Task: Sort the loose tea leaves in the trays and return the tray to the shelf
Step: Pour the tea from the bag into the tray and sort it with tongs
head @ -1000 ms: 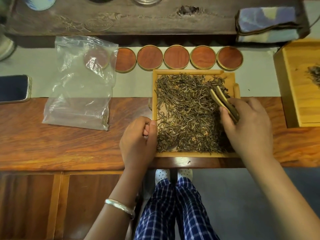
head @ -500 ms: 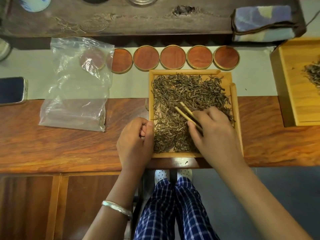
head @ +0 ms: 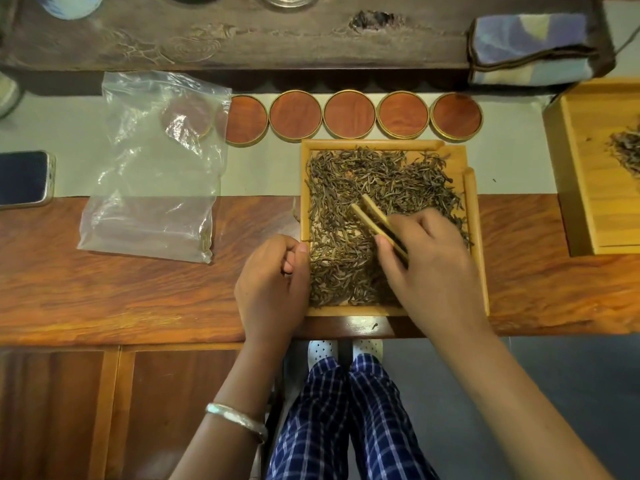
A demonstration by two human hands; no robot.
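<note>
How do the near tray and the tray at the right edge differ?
The near tray is almost covered in tea leaves; the right tray shows mostly bare wood with one small pile. The near tray has the right hand working tongs over it; the right tray is untouched and cut off. Both are light wood.

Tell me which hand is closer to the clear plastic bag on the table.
Left. The left hand rests at the tray's left edge, just right of the plastic bag; the right hand is farther right, over the tray.

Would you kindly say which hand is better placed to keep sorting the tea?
Right: the right hand holds slim bamboo tongs over the dark loose tea leaves; the left hand is at the tray's edge.
</note>
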